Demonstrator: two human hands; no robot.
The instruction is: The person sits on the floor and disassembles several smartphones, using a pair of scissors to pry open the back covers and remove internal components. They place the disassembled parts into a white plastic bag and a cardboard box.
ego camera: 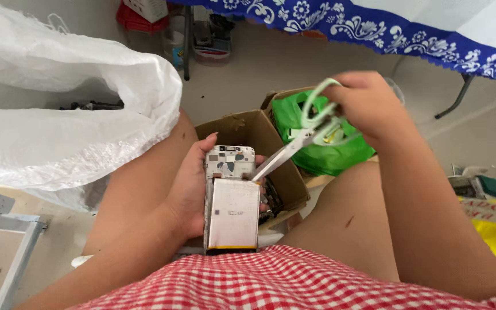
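My left hand (188, 189) grips an opened phone body (229, 162) with its back off, held upright over my lap. A flat silver battery (233, 213) fills its lower part, and the bare circuit board shows above it. My right hand (368, 106) is shut on a pair of scissors with pale green handles (317, 109). The closed blades (276, 159) slant down to the left, and their tip touches the top right corner of the battery.
An open cardboard box (254, 135) with dark parts inside stands between my knees. A green plastic bag (322, 155) fills a second box behind it. A big white sack (58, 115) lies at the left. A blue patterned tablecloth (374, 28) hangs at the top.
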